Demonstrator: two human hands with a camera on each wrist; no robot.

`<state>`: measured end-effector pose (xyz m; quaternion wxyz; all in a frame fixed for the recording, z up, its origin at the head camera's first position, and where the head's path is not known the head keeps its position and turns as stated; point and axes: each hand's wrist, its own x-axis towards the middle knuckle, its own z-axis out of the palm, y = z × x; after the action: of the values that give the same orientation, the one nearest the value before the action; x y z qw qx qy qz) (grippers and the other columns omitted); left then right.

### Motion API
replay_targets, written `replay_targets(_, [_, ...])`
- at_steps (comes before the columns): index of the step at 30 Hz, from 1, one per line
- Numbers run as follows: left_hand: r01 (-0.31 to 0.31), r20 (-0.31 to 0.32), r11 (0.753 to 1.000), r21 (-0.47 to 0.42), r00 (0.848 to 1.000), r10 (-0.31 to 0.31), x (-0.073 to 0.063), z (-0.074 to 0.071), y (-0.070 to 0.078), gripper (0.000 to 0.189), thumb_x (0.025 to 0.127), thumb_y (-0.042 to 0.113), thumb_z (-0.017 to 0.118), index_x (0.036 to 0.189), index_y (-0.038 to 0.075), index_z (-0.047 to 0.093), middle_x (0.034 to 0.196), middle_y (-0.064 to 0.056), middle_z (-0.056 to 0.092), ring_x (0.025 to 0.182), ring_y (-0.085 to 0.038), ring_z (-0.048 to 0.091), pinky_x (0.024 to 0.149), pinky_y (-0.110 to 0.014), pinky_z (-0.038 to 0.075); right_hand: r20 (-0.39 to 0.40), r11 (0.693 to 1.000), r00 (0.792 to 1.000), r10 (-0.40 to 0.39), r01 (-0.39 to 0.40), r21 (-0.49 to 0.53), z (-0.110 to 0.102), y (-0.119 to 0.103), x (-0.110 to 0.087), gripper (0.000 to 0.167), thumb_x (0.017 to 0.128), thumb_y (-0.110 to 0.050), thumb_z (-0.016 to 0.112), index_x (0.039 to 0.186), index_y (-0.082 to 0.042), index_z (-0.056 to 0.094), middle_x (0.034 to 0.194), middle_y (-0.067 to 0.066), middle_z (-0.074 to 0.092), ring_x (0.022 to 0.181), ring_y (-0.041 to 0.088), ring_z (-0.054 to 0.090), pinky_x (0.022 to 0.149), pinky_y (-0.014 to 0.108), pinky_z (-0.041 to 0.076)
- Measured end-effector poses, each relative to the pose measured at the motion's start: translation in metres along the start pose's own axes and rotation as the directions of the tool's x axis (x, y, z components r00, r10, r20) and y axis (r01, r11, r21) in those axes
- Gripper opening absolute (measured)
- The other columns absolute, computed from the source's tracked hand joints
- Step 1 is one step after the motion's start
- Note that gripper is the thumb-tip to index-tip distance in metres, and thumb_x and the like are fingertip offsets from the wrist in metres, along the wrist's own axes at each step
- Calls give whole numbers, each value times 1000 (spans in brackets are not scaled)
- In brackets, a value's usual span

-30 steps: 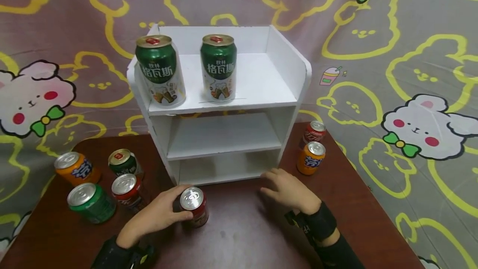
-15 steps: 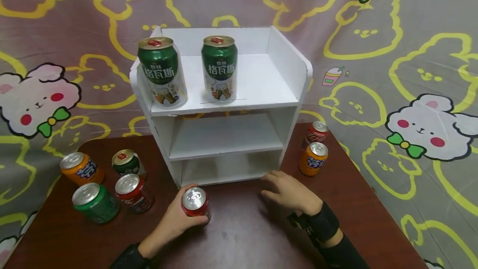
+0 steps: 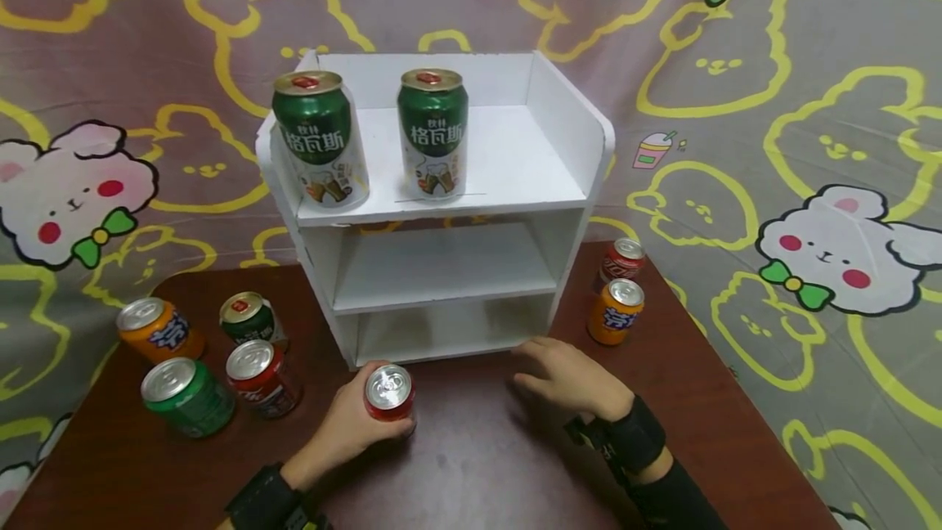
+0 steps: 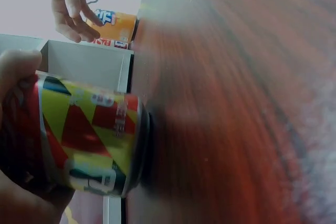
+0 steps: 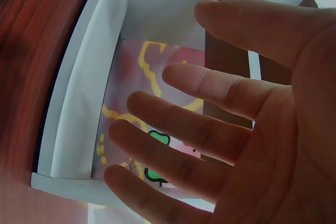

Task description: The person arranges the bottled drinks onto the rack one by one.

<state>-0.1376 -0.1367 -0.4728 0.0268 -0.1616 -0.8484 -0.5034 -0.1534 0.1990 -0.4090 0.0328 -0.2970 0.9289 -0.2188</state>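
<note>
My left hand (image 3: pixel 352 417) grips a red soda can (image 3: pixel 388 393) round its side, thumb in front and fingers behind. In the left wrist view the soda can (image 4: pixel 89 135) shows a red and yellow pattern, its base close over the table. Before the white shelf (image 3: pixel 441 268), my right hand (image 3: pixel 577 379) hovers with relaxed, spread fingers and nothing in them. The right wrist view has this hand (image 5: pixel 252 114) palm on, across the shelf's lower compartments. Two green and white cans, one at the left (image 3: pixel 320 140) and one nearer the middle (image 3: pixel 432 134), stand on the shelf's top.
At the left of the table (image 3: pixel 471 473) stand an orange can (image 3: pixel 163 332), a dark green can (image 3: pixel 250 319), a green can (image 3: pixel 190 399) and a red can (image 3: pixel 263 379). Right of the shelf, another orange can (image 3: pixel 615 313) stands before a red can (image 3: pixel 622 260).
My left hand has closed more fully round the red can and shifted it slightly right. The right hand has stayed in place.
</note>
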Motion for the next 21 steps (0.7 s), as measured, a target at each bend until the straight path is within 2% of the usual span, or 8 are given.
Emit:
replay_targets(4, [-69, 19, 997, -27, 997, 70, 2, 4, 3, 71, 54, 19, 92, 115, 13, 56, 96, 6, 65, 87, -10, 61, 75, -30, 50, -2, 1000, 1000, -7, 7, 4, 2, 1, 0, 35, 92, -30, 62, 122, -13, 60, 118, 2, 60, 107, 16, 57, 87, 37, 48])
replay_targets(8, [-120, 23, 988, -96, 992, 122, 4, 6, 19, 69, 57, 19, 91, 115, 10, 55, 97, 4, 65, 87, -11, 62, 75, -30, 51, 4, 1000, 1000, -7, 7, 18, 2, 1, -1, 35, 92, -29, 62, 122, -12, 60, 117, 4, 60, 106, 18, 57, 86, 38, 48])
replay_targets(11, [-144, 23, 976, -164, 989, 149, 8, 6, 38, 66, 60, 17, 90, 115, 6, 54, 98, -1, 66, 89, -14, 62, 76, -30, 51, 12, 1000, 1000, -8, 8, 27, 2, 1, -1, 35, 92, -29, 62, 122, -12, 59, 118, 6, 60, 106, 20, 58, 86, 38, 48])
replay_targets(17, [-193, 42, 934, -300, 976, 215, 24, -1, 87, 61, 66, 10, 85, 117, 3, 52, 104, -8, 64, 94, -19, 62, 77, -33, 52, 7, 999, 1000, -11, 11, 31, 0, 0, -2, 34, 92, -29, 62, 122, -12, 60, 117, 6, 61, 105, 22, 58, 85, 39, 48])
replay_targets(21, [-215, 35, 929, -300, 971, 236, 35, -7, 121, 62, 66, 10, 85, 118, 5, 52, 105, -7, 64, 93, -20, 62, 76, -35, 53, 3, 1000, 1000, -7, 7, 27, -1, -1, -1, 33, 92, -28, 63, 120, -11, 60, 115, 5, 61, 104, 19, 58, 85, 38, 48])
